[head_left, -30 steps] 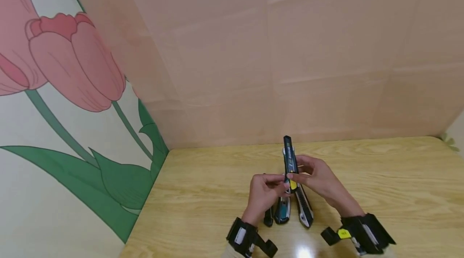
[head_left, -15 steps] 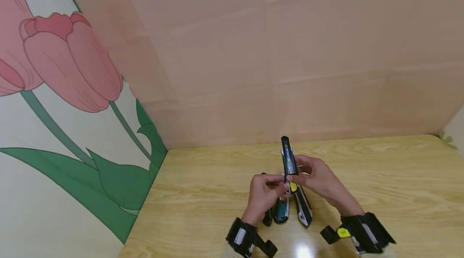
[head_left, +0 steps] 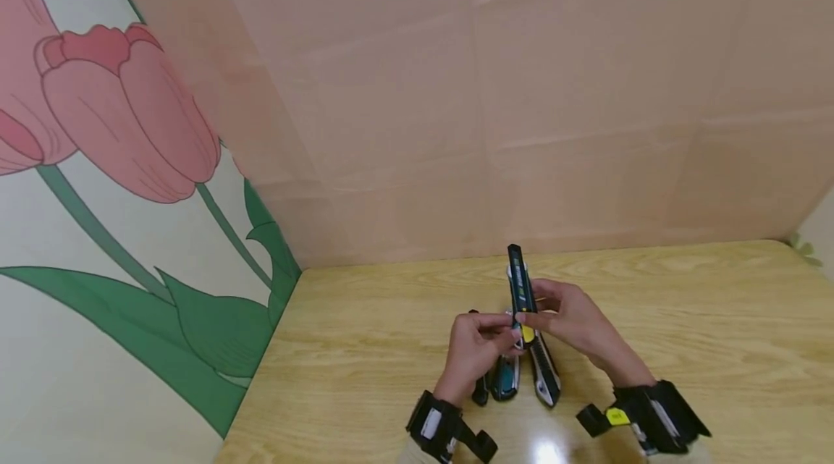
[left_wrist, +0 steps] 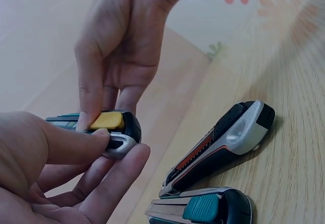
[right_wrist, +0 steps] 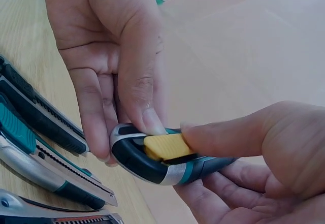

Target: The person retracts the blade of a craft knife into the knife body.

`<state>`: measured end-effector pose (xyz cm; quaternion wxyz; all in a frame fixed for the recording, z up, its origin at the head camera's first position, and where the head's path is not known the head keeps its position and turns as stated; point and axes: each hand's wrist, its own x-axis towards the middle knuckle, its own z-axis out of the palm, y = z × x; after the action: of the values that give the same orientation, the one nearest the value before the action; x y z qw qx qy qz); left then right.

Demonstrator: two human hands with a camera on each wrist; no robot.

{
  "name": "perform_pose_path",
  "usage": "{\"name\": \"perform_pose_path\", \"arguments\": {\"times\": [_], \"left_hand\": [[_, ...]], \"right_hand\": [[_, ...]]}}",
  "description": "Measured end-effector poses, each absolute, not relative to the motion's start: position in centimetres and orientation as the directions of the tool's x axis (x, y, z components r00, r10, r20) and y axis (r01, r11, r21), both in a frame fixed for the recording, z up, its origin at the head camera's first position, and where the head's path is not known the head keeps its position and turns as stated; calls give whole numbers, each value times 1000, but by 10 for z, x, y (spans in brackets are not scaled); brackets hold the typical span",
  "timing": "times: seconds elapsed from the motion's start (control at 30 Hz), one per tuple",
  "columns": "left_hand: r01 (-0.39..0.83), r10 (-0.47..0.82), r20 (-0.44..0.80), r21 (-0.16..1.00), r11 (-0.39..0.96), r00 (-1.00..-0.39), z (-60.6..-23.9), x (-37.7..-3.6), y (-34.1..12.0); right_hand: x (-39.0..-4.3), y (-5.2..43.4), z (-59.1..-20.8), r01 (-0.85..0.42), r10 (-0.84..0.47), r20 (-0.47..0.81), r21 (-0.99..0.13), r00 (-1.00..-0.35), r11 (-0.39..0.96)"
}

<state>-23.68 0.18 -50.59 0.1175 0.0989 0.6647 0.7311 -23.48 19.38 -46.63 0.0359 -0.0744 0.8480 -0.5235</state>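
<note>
Utility knife points to 12 o'clock, both your thumbs on its yellow slider. Your left hand pinches the butt, right hand grips the body. No blade visible yet; three knives at 6 o'clock lie untouched.

Worktop: light wood-grain surface, yellowish, with a small bright glare spot at its near edge. Back wall: rises directly behind the worktop's far edge, plain pale pink panels with faint seams and creases. Side wall: meets the worktop's left edge and joins the back wall at the worktop's far left corner; cream ground, painted with a large pink tulip, green stems and leaves. Light: soft, even, warm
</note>
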Motion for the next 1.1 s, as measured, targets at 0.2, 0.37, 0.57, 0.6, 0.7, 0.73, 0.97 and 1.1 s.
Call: {"name": "perform_pose_path", "arguments": {"times": [0.2, 0.37, 0.57, 0.6, 0.7, 0.73, 0.97, 1.1], "left_hand": [[-53, 316, -24, 995, -84, -948, -502, -236, 2], [-71, 339, -42, 995, -74, -940, -502, -235, 4], [-50, 373, -31, 998, -43, -927, -505, -232, 8], [-48, 379, -26, 998, -47, -925, -505, -232, 9], [-49, 396, -17, 996, -71, -918, -507, -231, 11], [-50, 398, -15, 996, -76, -917, -508, -231, 12], [-55, 419, -25, 997, -61, -908, -510, -230, 16], [-62, 434, -43, 998, -31, -900, -511, -228, 16]], "right_hand": [[-235, 195, -463, -56, -151, -15, -889, -988, 455], [-235, 199, -460, -22, -117, -38, -881, -992, 473], [-237, 212, -461, -16, -99, -32, -896, -995, 445], [-238, 214, -461, -19, -98, -26, -901, -995, 434], [-239, 217, -462, -24, -82, -12, -905, -997, 425], [-239, 218, -462, -24, -78, -10, -905, -997, 425], [-239, 227, -463, 5, -90, -45, -915, -995, 403], [-238, 234, -464, 16, -109, -64, -918, -992, 397]]}}
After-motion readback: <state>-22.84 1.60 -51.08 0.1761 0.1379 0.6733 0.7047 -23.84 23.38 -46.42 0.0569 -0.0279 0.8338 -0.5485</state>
